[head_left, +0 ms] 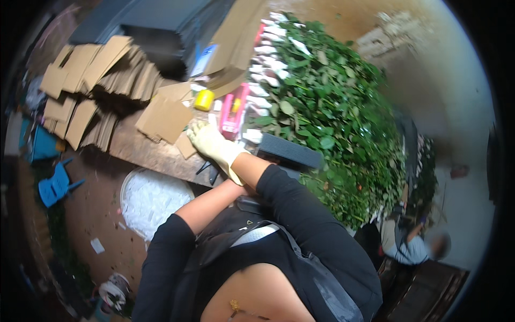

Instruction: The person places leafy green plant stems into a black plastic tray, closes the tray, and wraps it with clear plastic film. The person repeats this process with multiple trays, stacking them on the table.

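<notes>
My forearms cross in front of me, the right one over the left. My right hand (212,144), in a pale yellow glove, reaches left over the table edge. Its fingers are stretched out and apart, beside a small cardboard piece (185,145) and a stack of cardboard sheets (164,118). My left forearm (214,202) passes beneath the right wrist; the left hand's fingers are hidden there. A dark ribbed block (289,151) lies just right of the crossing. Past the glove stand a pink holder (232,115) and a yellow roll (204,100).
Leafy green stems (327,96) with white-wrapped ends pile up at the right. Cardboard stacks (86,70) fill the table's left end. Below its edge stands a round tub of white slips (155,201). A blue stool (56,182) is at far left; another person (405,244) is at right.
</notes>
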`<state>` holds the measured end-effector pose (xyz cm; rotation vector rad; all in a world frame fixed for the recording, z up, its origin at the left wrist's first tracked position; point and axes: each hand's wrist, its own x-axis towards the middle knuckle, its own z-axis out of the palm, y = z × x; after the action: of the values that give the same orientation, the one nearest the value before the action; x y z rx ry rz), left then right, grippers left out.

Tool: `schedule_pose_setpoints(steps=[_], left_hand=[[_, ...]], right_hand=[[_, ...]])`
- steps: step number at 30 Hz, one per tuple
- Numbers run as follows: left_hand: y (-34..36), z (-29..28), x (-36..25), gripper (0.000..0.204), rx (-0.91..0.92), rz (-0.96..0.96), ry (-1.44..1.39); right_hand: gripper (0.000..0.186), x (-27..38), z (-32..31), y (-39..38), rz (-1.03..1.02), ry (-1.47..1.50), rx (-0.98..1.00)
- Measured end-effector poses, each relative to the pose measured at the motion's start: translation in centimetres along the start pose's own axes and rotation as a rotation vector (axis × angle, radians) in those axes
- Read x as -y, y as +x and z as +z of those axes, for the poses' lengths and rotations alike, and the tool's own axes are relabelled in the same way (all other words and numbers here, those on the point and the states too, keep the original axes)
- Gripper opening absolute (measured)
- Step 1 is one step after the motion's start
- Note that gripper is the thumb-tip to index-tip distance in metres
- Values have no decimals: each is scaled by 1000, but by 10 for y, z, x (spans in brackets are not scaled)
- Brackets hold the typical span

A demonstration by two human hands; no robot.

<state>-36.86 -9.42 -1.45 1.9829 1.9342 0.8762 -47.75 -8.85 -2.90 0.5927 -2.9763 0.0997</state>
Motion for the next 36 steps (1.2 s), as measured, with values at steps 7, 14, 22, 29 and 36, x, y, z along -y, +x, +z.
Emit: schedule_pose_setpoints(steps=[7, 14, 22, 29, 36], left_hand=[[-3, -8, -14, 67, -142, 95, 493], [9, -53, -32, 65, 258, -219, -26], [-52, -71, 10, 76, 209, -99, 202], [-15, -105, -37, 29, -164, 118, 81], [-17, -74, -38, 24, -29, -50, 39]], right_hand=[[33, 6, -168, -95, 246, 506, -201], [37, -30, -171, -266, 1049, 1478, 331], [34, -48, -140, -268, 1052, 1484, 387], [39, -47, -144, -261, 1076, 1236, 460], [51, -51, -162, -249, 699, 710, 700]])
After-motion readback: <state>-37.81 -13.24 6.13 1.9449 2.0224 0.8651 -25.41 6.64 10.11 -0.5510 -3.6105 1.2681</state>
